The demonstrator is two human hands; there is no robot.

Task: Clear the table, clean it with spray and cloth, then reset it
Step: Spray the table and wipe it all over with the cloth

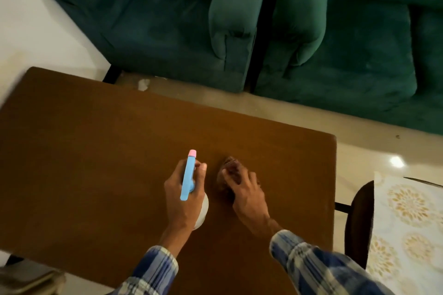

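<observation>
Left hand (184,195) grips spray bottle (188,176), right hand (244,190) presses brown cloth (227,170) on counter (96,151), lower centre.

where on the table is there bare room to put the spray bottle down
The table is bare left of the left hand holding the spray bottle, and along the far edge by the green sofas. It is crowded only where the right hand presses the cloth.

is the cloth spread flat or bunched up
Bunched up: the brown cloth is a small crumpled wad under the right hand on the table.
</observation>
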